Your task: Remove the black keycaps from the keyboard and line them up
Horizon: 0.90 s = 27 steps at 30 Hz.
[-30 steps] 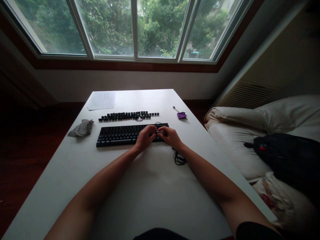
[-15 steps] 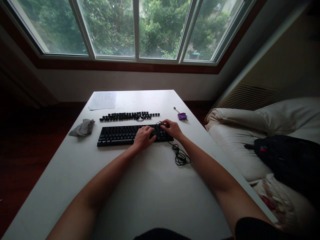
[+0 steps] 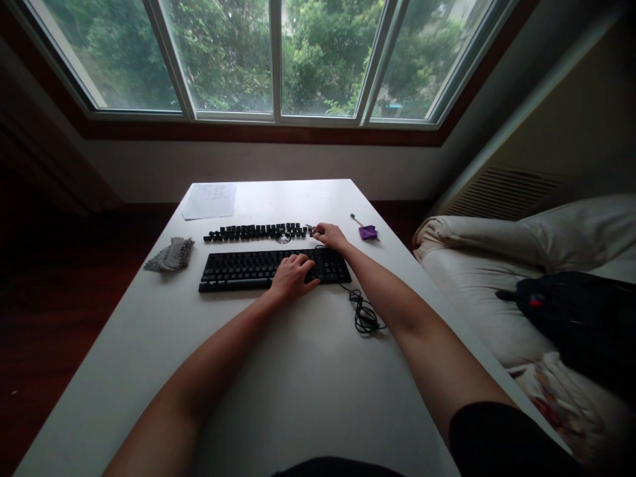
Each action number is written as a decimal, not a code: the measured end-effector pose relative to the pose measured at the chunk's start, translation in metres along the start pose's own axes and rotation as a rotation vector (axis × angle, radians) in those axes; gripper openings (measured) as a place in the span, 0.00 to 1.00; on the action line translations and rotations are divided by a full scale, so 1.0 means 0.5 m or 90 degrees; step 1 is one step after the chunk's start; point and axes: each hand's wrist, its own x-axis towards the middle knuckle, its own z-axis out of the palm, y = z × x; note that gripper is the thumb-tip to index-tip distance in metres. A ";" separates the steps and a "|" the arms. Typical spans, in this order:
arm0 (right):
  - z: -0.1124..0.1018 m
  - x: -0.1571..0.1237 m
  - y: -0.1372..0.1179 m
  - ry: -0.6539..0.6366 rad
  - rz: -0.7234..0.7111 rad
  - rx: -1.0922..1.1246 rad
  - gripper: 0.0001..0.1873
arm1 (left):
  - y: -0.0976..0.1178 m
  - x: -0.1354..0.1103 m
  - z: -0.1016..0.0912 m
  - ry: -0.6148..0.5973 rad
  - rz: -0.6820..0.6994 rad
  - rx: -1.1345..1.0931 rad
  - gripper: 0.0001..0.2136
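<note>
A black keyboard (image 3: 238, 268) lies on the white table, with many keycaps on it. My left hand (image 3: 293, 275) rests over its right half, fingers spread and holding nothing. Behind the keyboard runs a row of loose black keycaps (image 3: 243, 232). At that row's right end, my right hand (image 3: 330, 235) is closed on a small wire keycap puller (image 3: 311, 228), whose thin tips point left toward the caps. Its grip is partly hidden by the fingers. A small clear round object (image 3: 283, 238) sits just in front of the row.
A coiled black cable (image 3: 365, 315) lies by the keyboard's right end. A grey cloth (image 3: 171, 255) is at the left, a paper sheet (image 3: 209, 201) at the back left. Farther right are a purple cloth (image 3: 368, 232) and a small brush (image 3: 356, 218). A couch (image 3: 477, 318) stands beside the table.
My right hand has moved from the keyboard's right part, away from me, to the row of loose keycaps, carrying the puller. The left hand stays on the keyboard. The view has shifted slightly.
</note>
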 end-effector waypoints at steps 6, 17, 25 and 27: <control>0.014 0.019 -0.007 -0.034 0.020 -0.045 0.14 | 0.000 -0.001 0.000 -0.002 0.003 0.001 0.20; 0.022 0.026 -0.027 -0.027 0.038 -0.047 0.14 | 0.005 0.000 -0.002 -0.007 -0.006 -0.001 0.20; 0.000 0.017 -0.035 0.006 0.031 -0.001 0.11 | 0.002 0.000 -0.002 -0.008 -0.010 -0.012 0.20; -0.012 0.007 -0.040 0.033 0.023 0.042 0.10 | 0.003 0.000 -0.003 -0.008 -0.010 -0.008 0.20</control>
